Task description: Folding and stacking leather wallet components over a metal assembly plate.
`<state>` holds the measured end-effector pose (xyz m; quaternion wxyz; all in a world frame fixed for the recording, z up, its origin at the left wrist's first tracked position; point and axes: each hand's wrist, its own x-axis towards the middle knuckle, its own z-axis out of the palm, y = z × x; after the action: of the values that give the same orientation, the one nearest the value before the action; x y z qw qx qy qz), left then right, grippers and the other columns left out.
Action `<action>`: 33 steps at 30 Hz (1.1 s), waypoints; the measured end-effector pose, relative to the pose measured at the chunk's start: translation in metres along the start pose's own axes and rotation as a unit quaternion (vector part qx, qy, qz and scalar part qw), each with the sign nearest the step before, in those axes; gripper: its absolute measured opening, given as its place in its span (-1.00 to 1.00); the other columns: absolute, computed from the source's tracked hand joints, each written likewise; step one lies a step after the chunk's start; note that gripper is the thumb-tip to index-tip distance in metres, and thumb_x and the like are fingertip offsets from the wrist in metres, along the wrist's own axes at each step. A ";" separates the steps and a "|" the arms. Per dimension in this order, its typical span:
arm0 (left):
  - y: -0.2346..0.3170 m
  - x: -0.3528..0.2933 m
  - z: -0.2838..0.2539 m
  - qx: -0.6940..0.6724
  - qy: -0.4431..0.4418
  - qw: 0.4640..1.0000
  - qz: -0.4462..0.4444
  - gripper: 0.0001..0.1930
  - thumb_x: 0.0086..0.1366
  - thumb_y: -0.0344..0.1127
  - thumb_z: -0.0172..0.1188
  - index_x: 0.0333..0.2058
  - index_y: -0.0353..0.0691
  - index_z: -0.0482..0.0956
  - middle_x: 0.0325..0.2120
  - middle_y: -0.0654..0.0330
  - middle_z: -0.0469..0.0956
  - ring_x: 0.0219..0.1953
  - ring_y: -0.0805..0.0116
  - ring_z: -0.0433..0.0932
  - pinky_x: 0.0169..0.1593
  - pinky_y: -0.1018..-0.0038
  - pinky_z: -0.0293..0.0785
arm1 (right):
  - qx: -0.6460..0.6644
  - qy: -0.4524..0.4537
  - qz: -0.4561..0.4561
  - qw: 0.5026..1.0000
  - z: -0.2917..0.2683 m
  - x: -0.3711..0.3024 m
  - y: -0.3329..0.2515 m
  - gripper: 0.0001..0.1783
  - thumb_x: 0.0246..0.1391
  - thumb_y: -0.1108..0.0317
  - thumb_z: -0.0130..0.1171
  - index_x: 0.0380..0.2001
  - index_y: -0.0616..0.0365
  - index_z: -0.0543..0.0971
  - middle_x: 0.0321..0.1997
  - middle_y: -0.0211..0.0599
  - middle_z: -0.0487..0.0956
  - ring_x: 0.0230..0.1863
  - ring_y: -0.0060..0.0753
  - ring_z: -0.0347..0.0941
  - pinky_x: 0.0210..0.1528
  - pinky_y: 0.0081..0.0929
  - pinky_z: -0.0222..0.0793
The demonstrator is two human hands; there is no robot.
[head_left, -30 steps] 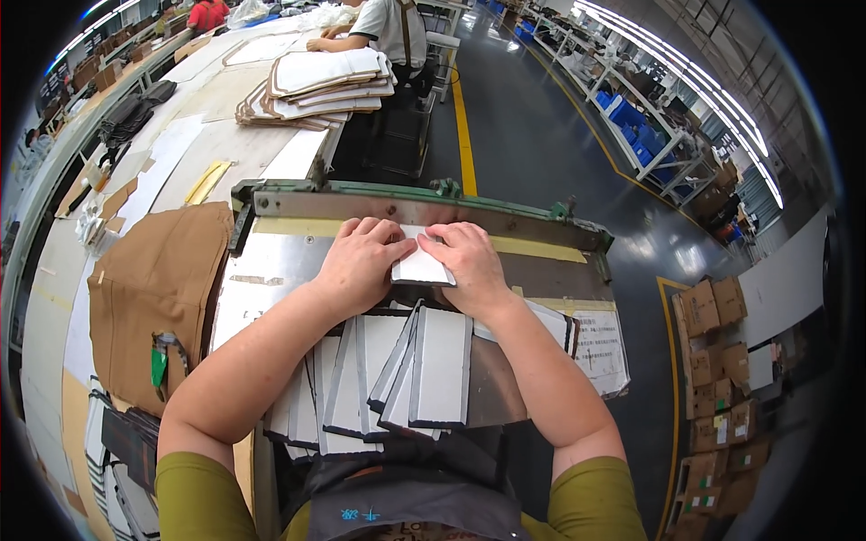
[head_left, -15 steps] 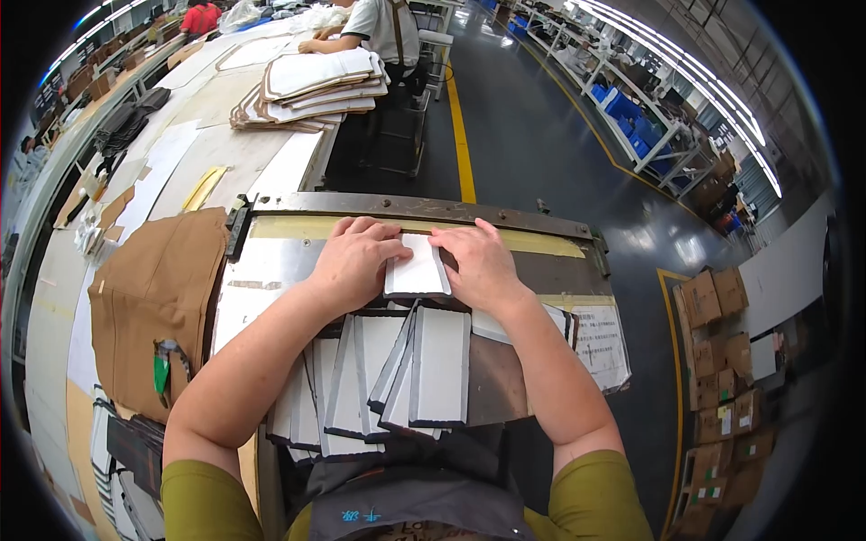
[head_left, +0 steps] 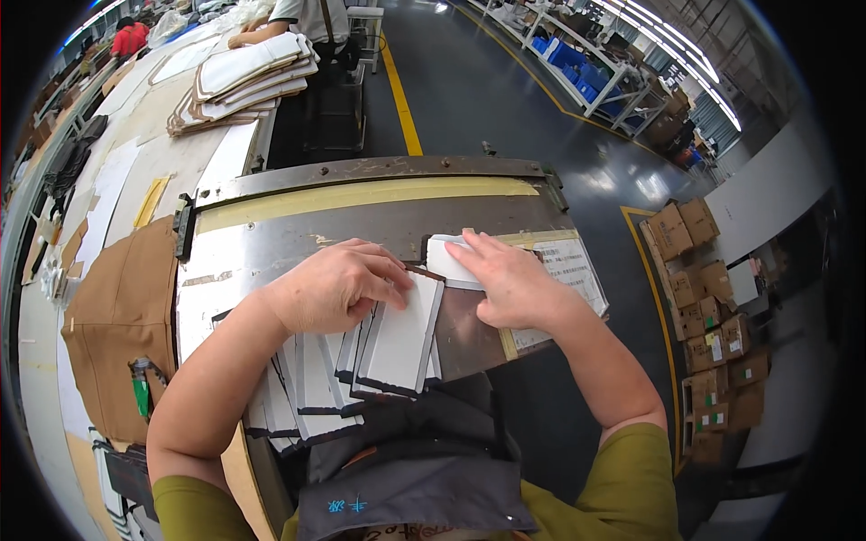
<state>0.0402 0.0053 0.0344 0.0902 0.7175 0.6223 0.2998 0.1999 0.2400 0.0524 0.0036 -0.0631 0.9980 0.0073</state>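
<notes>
Several white panels with grey side strips and dark ends lie fanned and overlapping at the near edge of the metal work plate. At the upper end of the topmost white panel, the curled fingers and thumb of my left hand close on it. To the right, my right hand lies with stretched fingers on a small pile of white panels, its thumb held apart. The far ends of some fanned panels are hidden under my left hand and forearm.
A metal bar crosses the plate's far edge, with yellow tape before it. Brown fabric lies left. A printed sheet is at the plate's right. Cardboard boxes stand farther right. A co-worker stands beyond stacked panels.
Both hands held one white panel near the metal bar; it is no longer there. My right hand has moved right onto the small pile, my left hand nearer onto the fanned panels. The view has shifted.
</notes>
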 end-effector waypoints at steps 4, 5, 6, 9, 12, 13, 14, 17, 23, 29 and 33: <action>-0.001 0.000 0.001 -0.012 -0.008 1.000 -0.018 -0.60 -0.07 -0.66 0.14 -0.25 -0.15 0.73 -0.11 0.23 0.65 0.07 0.19 0.52 0.19 0.25 0.37 | 0.008 0.060 0.029 0.998 0.018 0.021 0.012 -0.25 -0.11 0.50 0.16 0.26 0.23 0.35 0.27 0.05 0.44 0.25 0.03 0.41 0.21 -0.12 0.41; 0.000 0.000 0.001 -0.011 -0.008 1.000 -0.017 -0.60 -0.07 -0.66 0.14 -0.25 -0.15 0.73 -0.11 0.23 0.65 0.07 0.19 0.52 0.19 0.25 0.37 | 0.013 0.036 0.064 0.997 0.016 0.026 0.015 -0.26 -0.10 0.50 0.14 0.27 0.21 0.34 0.26 0.02 0.45 0.20 0.02 0.44 0.16 -0.13 0.44; 0.002 0.001 0.003 -0.007 0.004 1.000 -0.010 -0.64 -0.01 -0.62 0.18 -0.23 -0.13 0.73 -0.13 0.25 0.64 0.05 0.21 0.52 0.19 0.26 0.35 | 0.016 0.011 0.098 0.995 0.013 0.030 0.018 -0.26 -0.08 0.50 0.12 0.28 0.20 0.34 0.25 -0.01 0.47 0.16 0.00 0.48 0.12 -0.14 0.47; -0.002 0.001 0.007 0.002 0.020 1.000 0.007 -0.72 0.11 -0.54 0.24 -0.19 -0.12 0.72 -0.18 0.26 0.63 0.00 0.23 0.51 0.17 0.28 0.32 | 0.098 0.065 0.123 0.985 0.000 0.041 0.028 -0.49 -0.02 0.49 0.10 0.09 0.25 0.53 -0.02 -0.04 0.63 -0.11 0.03 0.59 -0.02 -0.15 0.51; -0.002 -0.002 0.006 0.028 0.055 0.998 0.000 -0.77 0.17 -0.46 0.26 -0.16 -0.17 0.68 -0.20 0.22 0.60 -0.02 0.20 0.50 0.17 0.27 0.31 | 0.290 0.094 0.148 0.941 -0.008 0.050 0.017 -0.70 0.11 0.46 0.12 -0.10 0.29 0.65 -0.25 -0.14 0.72 -0.29 -0.21 0.65 -0.13 -0.36 0.51; -0.002 -0.001 0.006 0.047 0.084 0.995 -0.015 -0.77 0.18 -0.43 0.25 -0.16 -0.22 0.65 -0.18 0.17 0.59 -0.02 0.17 0.49 0.17 0.26 0.32 | 0.420 0.129 0.101 0.893 -0.004 0.054 0.011 -0.70 0.15 0.45 0.14 -0.06 0.26 0.64 -0.24 -0.24 0.72 -0.28 -0.41 0.60 -0.13 -0.45 0.49; -0.004 0.000 0.007 0.049 0.085 0.995 -0.016 -0.77 0.18 -0.43 0.25 -0.16 -0.22 0.65 -0.18 0.17 0.59 -0.02 0.17 0.49 0.17 0.26 0.32 | 0.541 0.160 0.051 0.824 0.001 0.058 0.006 -0.69 0.18 0.45 0.15 -0.02 0.24 0.63 -0.23 -0.34 0.72 -0.27 -0.60 0.55 -0.12 -0.54 0.46; -0.006 0.002 0.006 0.063 0.153 0.986 -0.035 -0.73 0.15 -0.46 0.28 -0.17 -0.23 0.47 -0.15 0.05 0.47 -0.03 0.02 0.44 0.10 0.23 0.33 | 0.560 0.147 0.045 0.814 0.011 0.064 -0.005 -0.68 0.21 0.47 0.14 0.02 0.26 0.61 -0.22 -0.44 0.69 -0.21 -0.74 0.44 -0.10 -0.58 0.44; -0.007 0.001 0.011 0.072 0.139 0.987 -0.044 -0.62 0.26 -0.30 0.26 0.03 -0.26 0.49 0.02 0.03 0.49 0.14 0.02 0.41 0.19 0.18 0.32 | 0.619 0.224 0.064 0.750 0.023 0.069 -0.005 -0.73 0.26 0.31 0.20 -0.11 0.30 0.65 -0.22 -0.41 0.70 -0.23 -0.69 0.50 -0.13 -0.60 0.44; -0.011 0.004 0.017 0.092 0.008 0.993 -0.070 -0.51 0.42 -0.01 0.07 0.19 -0.18 0.48 0.19 0.17 0.47 0.29 0.18 0.35 0.34 0.24 0.21 | 0.458 0.383 0.343 0.725 0.019 0.057 0.111 -0.67 0.23 0.21 0.26 -0.25 0.35 0.63 -0.26 -0.32 0.67 -0.31 -0.57 0.55 -0.23 -0.53 0.48; -0.012 0.004 0.017 0.079 -0.025 0.993 -0.078 -0.49 0.40 -0.06 0.12 0.20 -0.21 0.45 0.23 0.15 0.43 0.31 0.12 0.31 0.35 0.20 0.19 | 0.538 0.595 0.253 0.542 0.007 0.073 0.128 -0.73 0.15 0.31 0.34 -0.21 0.32 0.63 -0.30 -0.34 0.65 -0.37 -0.55 0.55 -0.29 -0.52 0.48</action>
<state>0.0390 0.0155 0.0160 0.0717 0.6787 0.6958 0.2237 0.1117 0.3584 0.0463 -0.5594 0.2159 0.5628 -0.5690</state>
